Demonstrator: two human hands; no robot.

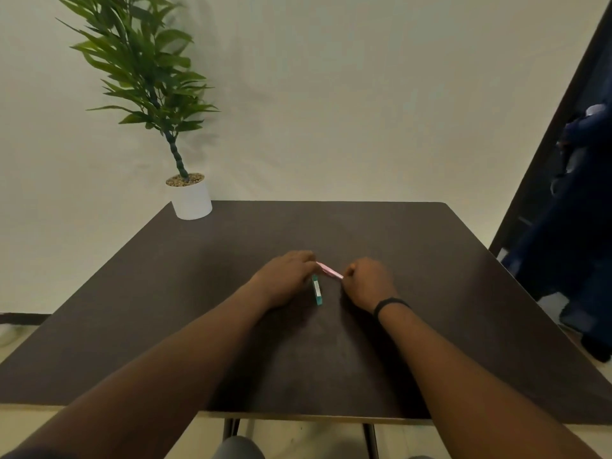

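A thin pink piece (329, 271), flat like a card or small block, spans the gap between my two hands at the middle of the dark table (430, 309). My left hand (284, 279) holds its left end with curled fingers. My right hand (367, 282) pinches its right end. A teal and white piece (317, 290) stands on its edge on the table just below the pink one, against my left hand. I cannot tell whether my left hand also holds it.
A potted plant in a white pot (192, 200) stands at the table's far left corner. A plain wall lies behind. A dark doorway with a dark figure (576, 207) is at the right. The table's front edge (298, 417) is near me.
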